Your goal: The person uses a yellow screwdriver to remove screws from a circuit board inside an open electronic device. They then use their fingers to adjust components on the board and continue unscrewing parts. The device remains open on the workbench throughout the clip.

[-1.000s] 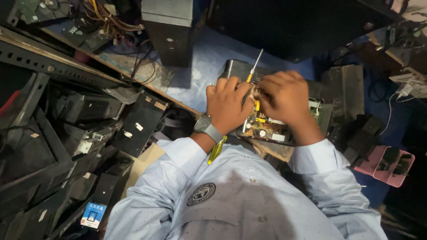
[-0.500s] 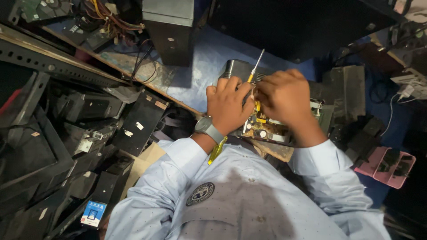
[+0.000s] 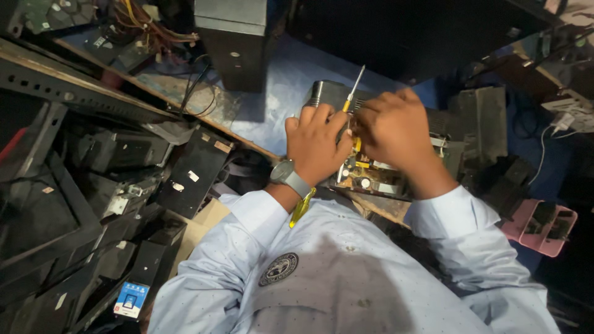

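Observation:
My left hand [image 3: 315, 145], with a grey wristwatch [image 3: 289, 177] on it, is closed around a screwdriver. Its yellow handle [image 3: 301, 207] pokes out under the wrist, and the metal shaft [image 3: 354, 86] sticks up between my two hands. My right hand [image 3: 393, 133] presses close against the left, fingers curled down onto a green circuit board [image 3: 374, 179] with small parts. The board lies in an open grey metal case [image 3: 327, 93] on the blue worktop [image 3: 284, 80]. What the right fingers pinch is hidden.
A black computer tower [image 3: 238, 37] stands behind the case. Stacked black casings and drives [image 3: 105, 185] fill the left side. Loose wires [image 3: 148, 25] lie at the back left. A pink tray [image 3: 541, 226] with dark parts sits at the right, near more black units [image 3: 486, 124].
Both hands stay together over the board with only small shifts; the screwdriver shaft keeps about the same tilt.

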